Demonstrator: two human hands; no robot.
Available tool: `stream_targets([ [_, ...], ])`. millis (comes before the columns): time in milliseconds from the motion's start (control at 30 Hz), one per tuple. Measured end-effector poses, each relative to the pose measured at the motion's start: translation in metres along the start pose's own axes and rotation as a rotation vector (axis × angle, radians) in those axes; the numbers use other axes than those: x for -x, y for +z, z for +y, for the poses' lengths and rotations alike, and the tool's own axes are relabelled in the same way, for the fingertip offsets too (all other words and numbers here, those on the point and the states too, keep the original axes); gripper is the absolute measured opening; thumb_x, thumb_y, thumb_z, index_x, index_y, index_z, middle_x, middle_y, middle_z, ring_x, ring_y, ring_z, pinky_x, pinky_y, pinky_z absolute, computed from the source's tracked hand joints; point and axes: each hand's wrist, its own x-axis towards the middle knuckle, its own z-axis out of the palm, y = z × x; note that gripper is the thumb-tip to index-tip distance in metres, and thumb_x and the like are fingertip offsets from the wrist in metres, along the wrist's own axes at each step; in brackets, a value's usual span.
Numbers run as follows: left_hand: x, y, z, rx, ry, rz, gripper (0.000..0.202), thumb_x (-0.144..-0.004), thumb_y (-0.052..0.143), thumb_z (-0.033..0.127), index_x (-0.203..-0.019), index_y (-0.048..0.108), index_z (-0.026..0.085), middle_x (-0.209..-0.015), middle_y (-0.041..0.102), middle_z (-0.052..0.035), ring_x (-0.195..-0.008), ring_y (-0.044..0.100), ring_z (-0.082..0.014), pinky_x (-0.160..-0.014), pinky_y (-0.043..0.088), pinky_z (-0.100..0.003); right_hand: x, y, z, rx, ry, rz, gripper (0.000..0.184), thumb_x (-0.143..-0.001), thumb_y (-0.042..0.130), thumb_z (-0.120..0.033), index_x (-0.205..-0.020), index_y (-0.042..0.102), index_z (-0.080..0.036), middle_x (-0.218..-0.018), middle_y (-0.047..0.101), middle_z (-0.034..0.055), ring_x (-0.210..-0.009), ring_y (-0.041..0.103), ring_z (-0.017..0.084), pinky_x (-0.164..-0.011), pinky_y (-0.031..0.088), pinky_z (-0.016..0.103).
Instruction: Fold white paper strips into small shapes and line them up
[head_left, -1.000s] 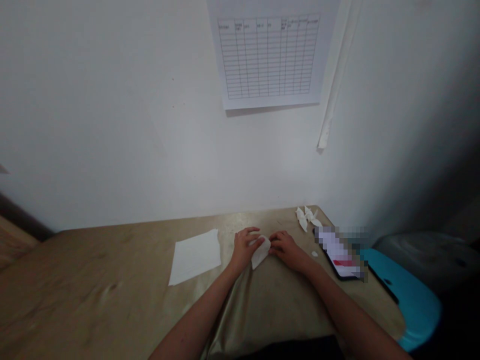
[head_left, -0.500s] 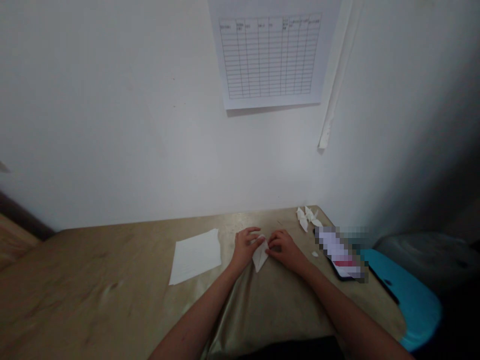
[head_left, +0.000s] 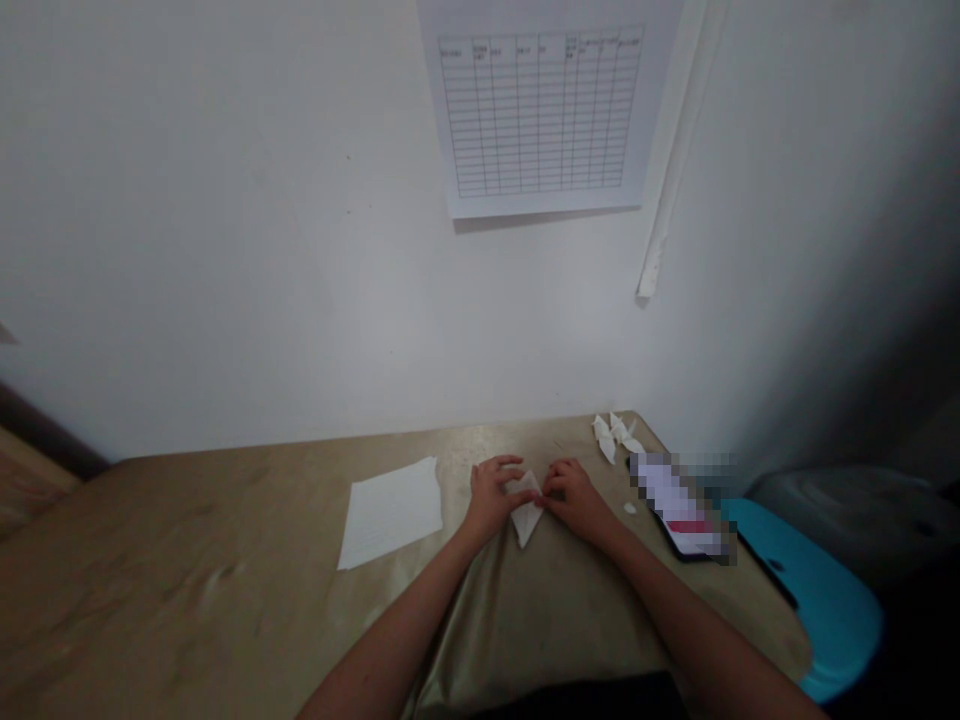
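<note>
A small piece of white folded paper (head_left: 527, 522), kite-shaped with its point toward me, lies on the table between my hands. My left hand (head_left: 493, 494) is on its left side, the thumb reaching across the paper and the fingers curved behind it. From the right, my right hand (head_left: 572, 497) pinches the paper's side edge, thumb and fingertips close to my left thumb. The spot where the fingertips meet is partly hidden.
A stack of white paper sheets (head_left: 394, 512) lies left. Small folded paper figures (head_left: 606, 440) sit at the back right, near a paper scrap (head_left: 630, 508) and a phone (head_left: 679, 510) with a blurred screen. A blue stool (head_left: 817, 590) stands beyond the table's right edge. A printed chart (head_left: 547, 120) hangs on the wall.
My left thumb has moved right across the folded paper. The paper has turned slightly, its lower point shifting a little to the right, and my right hand has moved slightly right.
</note>
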Motion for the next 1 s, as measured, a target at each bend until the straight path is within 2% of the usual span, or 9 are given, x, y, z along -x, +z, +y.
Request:
stream_targets([
  [167,0.0003,-0.001,0.0007,0.028,0.001,0.04,0.014,-0.073,0.082,0.033,-0.083,0.076,0.026,-0.121,0.071,-0.0025,-0.117,0.062,-0.0239,-0.11,0.037,-0.048,-0.0005,-0.0023,-0.001,-0.006,-0.029,-0.002,0.007,-0.086,0.072,-0.025,-0.081,0.077,-0.022,-0.095,0.067,0.0062,-0.103,0.053,0.024,-0.094,0.043,0.038],
  [433,-0.0014,0.0007,-0.0023,0.069,0.01,0.054,0.011,-0.074,0.081,0.031,-0.081,0.076,0.024,-0.118,0.073,-0.0043,-0.113,0.064,-0.0243,-0.106,0.04,-0.046,-0.001,-0.0012,0.0002,-0.069,-0.047,0.102,0.005,-0.086,0.071,-0.023,-0.084,0.075,-0.021,-0.096,0.066,0.0058,-0.102,0.055,0.023,-0.095,0.043,0.038],
  [633,0.0004,0.0013,-0.0003,0.061,0.013,0.054,0.014,-0.069,0.085,0.03,-0.077,0.077,0.025,-0.12,0.072,-0.004,-0.114,0.062,-0.0257,-0.108,0.038,-0.047,0.0,-0.0003,0.0004,-0.059,-0.1,0.077,0.006,-0.088,0.07,-0.026,-0.085,0.075,-0.024,-0.096,0.065,0.0055,-0.102,0.054,0.023,-0.094,0.042,0.039],
  [1000,-0.0002,0.0011,0.0005,0.099,0.013,0.057,0.014,-0.07,0.084,0.031,-0.067,0.073,0.023,-0.116,0.074,-0.004,-0.11,0.065,-0.0242,-0.103,0.042,-0.043,0.0012,0.0016,-0.001,-0.04,-0.065,0.065,0.006,-0.087,0.07,-0.025,-0.087,0.076,-0.024,-0.098,0.064,0.0068,-0.104,0.053,0.024,-0.094,0.043,0.04],
])
